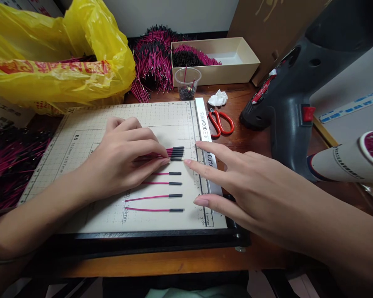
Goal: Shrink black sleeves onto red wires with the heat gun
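Note:
Pink wires with black sleeved ends [176, 153] lie side by side in a small bundle on the paper cutter's board [161, 118]. My left hand [124, 153] is closed over them, thumb and fingers pinched just behind the sleeves. My right hand [239, 182] has its fingers spread over the cutter's metal edge strip [202, 120]. One of its fingertips is at the tip of the nearest bundled wire; whether they touch I cannot tell. Closer to me, several single wires [155, 196] lie apart on the board, their black ends toward the right.
Red-handled snips [221, 124] and crumpled tissue [218, 98] lie right of the cutter. Behind stand a clear plastic cup [187, 85] and a cardboard tray [236, 70] of wires. A yellow bag [90, 87] is at back left, a heat gun [294, 103] and paper cup [338, 163] at right.

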A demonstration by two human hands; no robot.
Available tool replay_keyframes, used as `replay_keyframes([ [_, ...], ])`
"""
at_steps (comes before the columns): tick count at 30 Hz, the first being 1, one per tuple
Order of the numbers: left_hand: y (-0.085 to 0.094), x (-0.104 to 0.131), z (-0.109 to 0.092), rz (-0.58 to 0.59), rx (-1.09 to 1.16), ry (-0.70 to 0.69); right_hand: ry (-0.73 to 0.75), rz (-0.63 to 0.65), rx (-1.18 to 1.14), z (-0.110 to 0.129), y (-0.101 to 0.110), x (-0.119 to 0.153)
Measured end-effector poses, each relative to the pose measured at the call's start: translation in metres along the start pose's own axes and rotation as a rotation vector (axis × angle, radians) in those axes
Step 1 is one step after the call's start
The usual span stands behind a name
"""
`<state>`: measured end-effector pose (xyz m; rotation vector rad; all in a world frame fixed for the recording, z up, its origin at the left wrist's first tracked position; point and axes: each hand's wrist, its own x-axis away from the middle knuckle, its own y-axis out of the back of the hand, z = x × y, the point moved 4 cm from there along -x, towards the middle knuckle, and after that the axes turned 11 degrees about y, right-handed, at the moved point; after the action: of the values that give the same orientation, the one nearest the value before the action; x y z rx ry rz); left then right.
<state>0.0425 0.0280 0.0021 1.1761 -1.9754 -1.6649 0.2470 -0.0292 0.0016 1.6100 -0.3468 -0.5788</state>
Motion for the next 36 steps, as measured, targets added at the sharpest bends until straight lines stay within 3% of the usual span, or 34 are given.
replay_keyframes([
  [36, 0.0003, 0.0015, -0.0036, 0.024, -0.004, -0.038, 0.02, 0.023, -0.04, 0.0002, 0.0012, -0.0001],
])
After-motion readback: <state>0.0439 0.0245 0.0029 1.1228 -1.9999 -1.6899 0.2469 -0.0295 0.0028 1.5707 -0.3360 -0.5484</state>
